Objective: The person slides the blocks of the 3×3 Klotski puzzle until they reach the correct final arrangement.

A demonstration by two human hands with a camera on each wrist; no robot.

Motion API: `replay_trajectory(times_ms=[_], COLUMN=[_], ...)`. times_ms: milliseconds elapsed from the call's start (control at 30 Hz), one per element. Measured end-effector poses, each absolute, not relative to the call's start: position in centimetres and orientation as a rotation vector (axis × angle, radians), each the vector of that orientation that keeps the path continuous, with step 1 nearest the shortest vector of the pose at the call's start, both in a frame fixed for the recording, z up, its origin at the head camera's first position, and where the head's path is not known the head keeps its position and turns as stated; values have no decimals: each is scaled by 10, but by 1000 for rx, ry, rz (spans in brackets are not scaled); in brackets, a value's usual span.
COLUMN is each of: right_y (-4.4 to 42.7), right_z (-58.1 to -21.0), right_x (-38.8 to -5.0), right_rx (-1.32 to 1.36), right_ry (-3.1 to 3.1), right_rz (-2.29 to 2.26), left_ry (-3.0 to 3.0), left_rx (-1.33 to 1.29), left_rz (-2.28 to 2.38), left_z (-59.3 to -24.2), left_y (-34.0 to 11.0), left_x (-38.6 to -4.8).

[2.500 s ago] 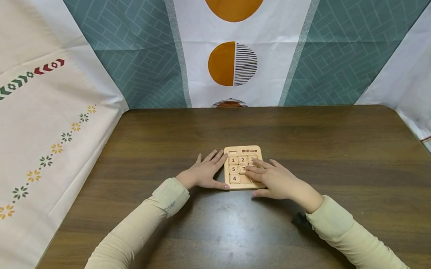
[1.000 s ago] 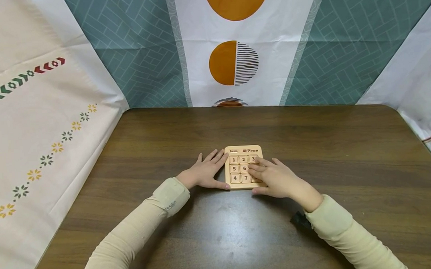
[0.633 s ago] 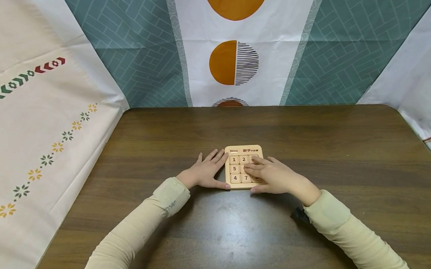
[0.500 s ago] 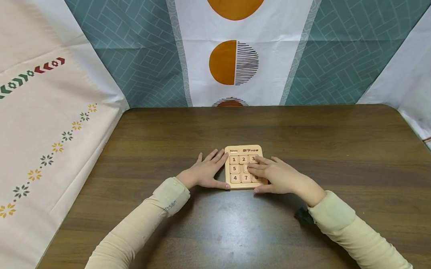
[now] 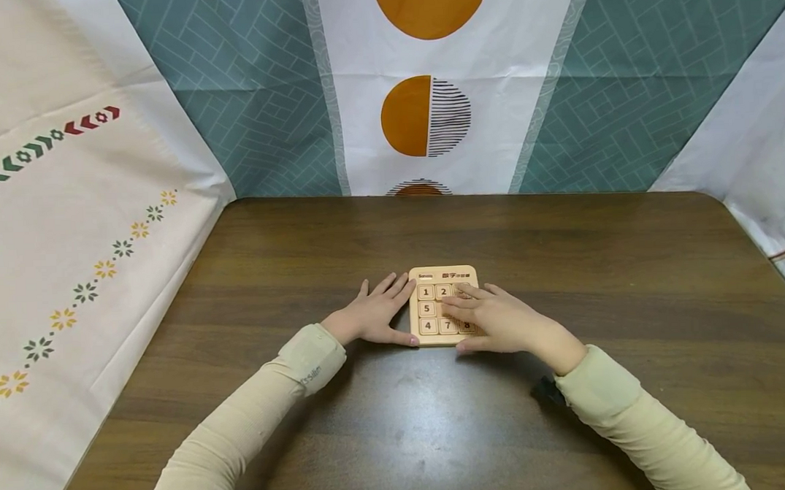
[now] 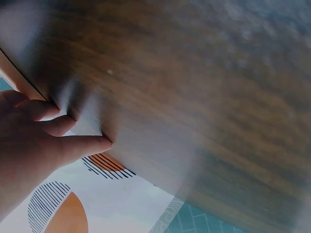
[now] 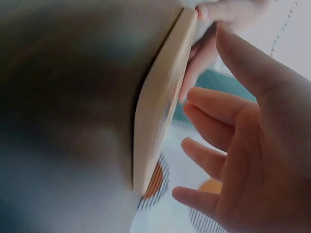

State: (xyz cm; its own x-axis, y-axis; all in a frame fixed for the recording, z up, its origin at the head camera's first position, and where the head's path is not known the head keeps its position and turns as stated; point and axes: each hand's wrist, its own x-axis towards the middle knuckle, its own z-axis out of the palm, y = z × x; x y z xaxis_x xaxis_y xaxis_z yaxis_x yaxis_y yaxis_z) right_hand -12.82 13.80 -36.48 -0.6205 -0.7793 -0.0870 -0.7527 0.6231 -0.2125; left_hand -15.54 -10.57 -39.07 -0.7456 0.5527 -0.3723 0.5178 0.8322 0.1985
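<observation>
A wooden sliding number puzzle (image 5: 436, 270) lies flat on the table in the head view. Tiles 1, 2, 5, 4 and 7 show clearly, the 8 in part. My left hand (image 5: 372, 315) rests with spread fingers at the board's left edge, thumb at the lower left corner. My right hand (image 5: 501, 321) reaches over the right side, its extended fingers above the middle and right tiles, covering them. Whether those fingertips touch a tile cannot be told. The right wrist view shows the board's side (image 7: 160, 102) close to the fingers of that hand.
The brown wooden table (image 5: 413, 419) extends around the puzzle. A patterned cloth (image 5: 261, 97) hangs behind the far edge, and a white embroidered cloth (image 5: 93, 324) covers the left side. Both forearms wear beige sleeves and wrist bands.
Earlier the 7 lay in the middle; it then shows in the bottom row with a 6 above. The 6 shifted right, and my right fingers have since moved left. My left hand stays put.
</observation>
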Motion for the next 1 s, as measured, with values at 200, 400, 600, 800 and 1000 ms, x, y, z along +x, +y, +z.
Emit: replay_trajectory(times_ms=[200, 400, 600, 800, 1000], right_y=[117, 126, 138, 126, 116], right_z=[-368, -368, -366, -365, -367], right_x=[-130, -131, -127, -117, -117], right_rx=[-1287, -1261, -1211, -1325, -1316], right_ry=[2617, 2635, 2658, 2613, 2605], right_rz=[-162, -150, -132, -125, -64], left_ry=[2585, 2585, 2599, 2602, 2594], left_rx=[790, 781, 789, 795, 800], left_rz=[114, 116, 106, 117, 117], left_z=[-391, -390, -391, -392, -391], left_y=[-106, -106, -107, -107, -106], left_x=[-154, -155, -155, -155, -155])
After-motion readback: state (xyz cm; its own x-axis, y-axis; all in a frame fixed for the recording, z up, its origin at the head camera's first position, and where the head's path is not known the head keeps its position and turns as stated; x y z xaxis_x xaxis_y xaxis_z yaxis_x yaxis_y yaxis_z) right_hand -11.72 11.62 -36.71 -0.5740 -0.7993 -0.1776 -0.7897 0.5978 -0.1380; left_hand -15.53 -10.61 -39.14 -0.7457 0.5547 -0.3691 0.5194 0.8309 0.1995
